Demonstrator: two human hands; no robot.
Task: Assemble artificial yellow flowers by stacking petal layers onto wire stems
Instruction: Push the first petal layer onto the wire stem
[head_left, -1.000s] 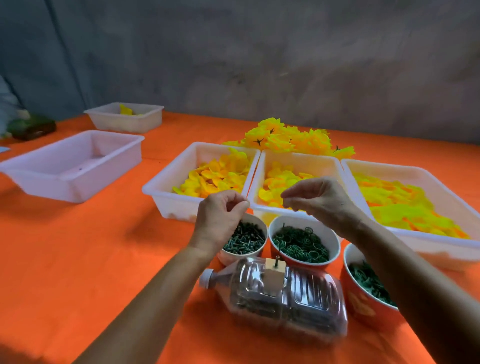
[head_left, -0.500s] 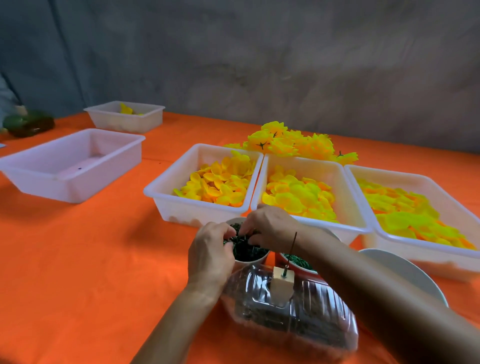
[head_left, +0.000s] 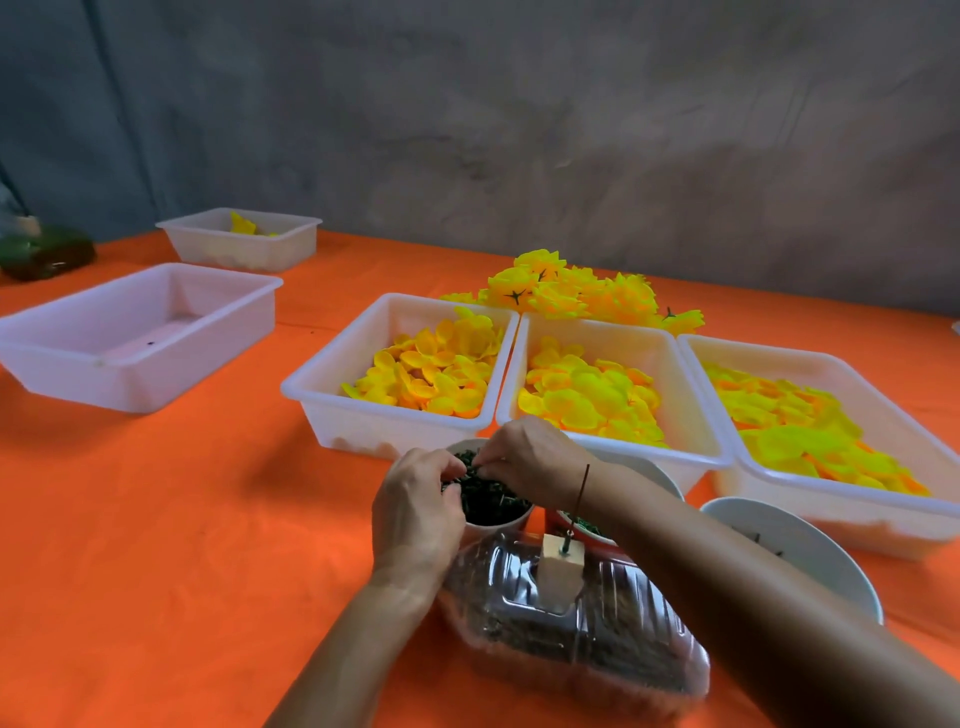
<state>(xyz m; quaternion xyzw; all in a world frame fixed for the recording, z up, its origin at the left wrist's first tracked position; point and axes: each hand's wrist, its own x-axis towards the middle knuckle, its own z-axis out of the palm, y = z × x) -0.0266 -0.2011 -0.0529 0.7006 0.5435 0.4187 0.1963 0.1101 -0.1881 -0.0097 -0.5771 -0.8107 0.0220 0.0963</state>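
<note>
Dark green plastic bits (head_left: 488, 499) fill the small white bowl (head_left: 475, 527) (near centre); my left hand (head_left: 415, 512) and right hand (head_left: 530, 460) curl over it, fingertips pinching pieces. Glossy yellow fabric petals (head_left: 431, 371) fill the white plastic tray (head_left: 363, 405) beyond.

Soft, even light, faint shadows, wide-angle bending at the edges, perhaps slight overall blur.

petal trays (head_left: 400, 410) behind bowls (head_left: 488, 512)
</note>
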